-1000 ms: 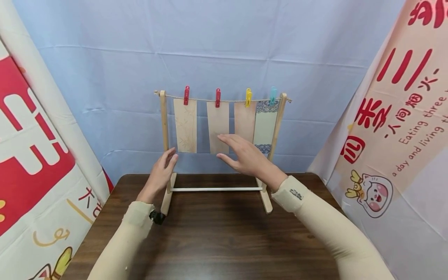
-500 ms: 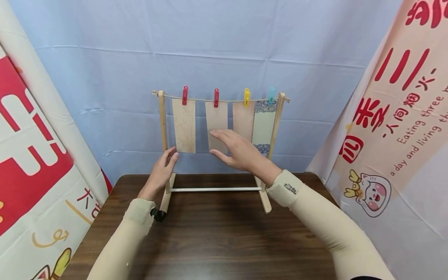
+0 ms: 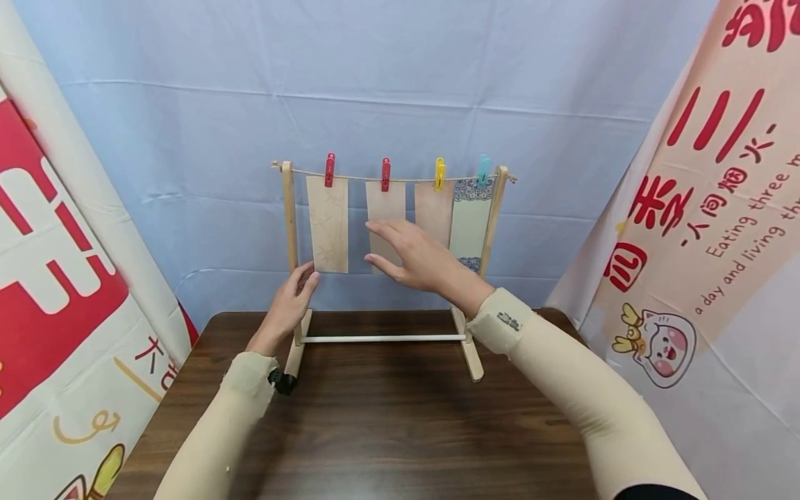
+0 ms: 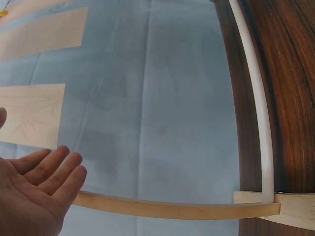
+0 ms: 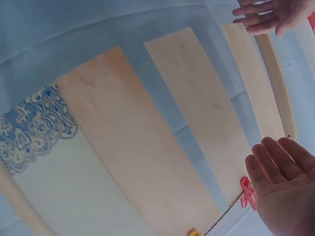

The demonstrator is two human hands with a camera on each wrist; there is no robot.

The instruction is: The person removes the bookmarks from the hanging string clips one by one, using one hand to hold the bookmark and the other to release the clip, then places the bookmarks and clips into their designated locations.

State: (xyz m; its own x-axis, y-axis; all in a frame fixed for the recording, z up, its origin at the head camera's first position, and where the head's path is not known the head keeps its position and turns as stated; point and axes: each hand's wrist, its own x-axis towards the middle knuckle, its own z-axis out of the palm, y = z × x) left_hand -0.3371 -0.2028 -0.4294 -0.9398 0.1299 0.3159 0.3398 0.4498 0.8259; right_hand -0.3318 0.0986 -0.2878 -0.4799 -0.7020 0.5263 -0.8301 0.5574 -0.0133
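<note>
Several paper strips hang from a cord on a wooden stand. A red clothespin pins the leftmost strip, which has a faint plant print. Another red clothespin pins a plain beige strip, partly hidden behind my right hand. A yellow clothespin holds the pinkish strip, a light blue one the strip with blue patterned ends. My right hand, fingers extended, holds nothing. Beside the left post, my left hand is empty, its fingers loosely extended.
The stand's feet and white crossbar rest on a dark wooden table. Pale blue cloth hangs behind it. Printed banners flank both sides.
My right hand has moved left and slightly up, across the second strip. My left hand has stayed almost where it was. The view has shifted slightly.
</note>
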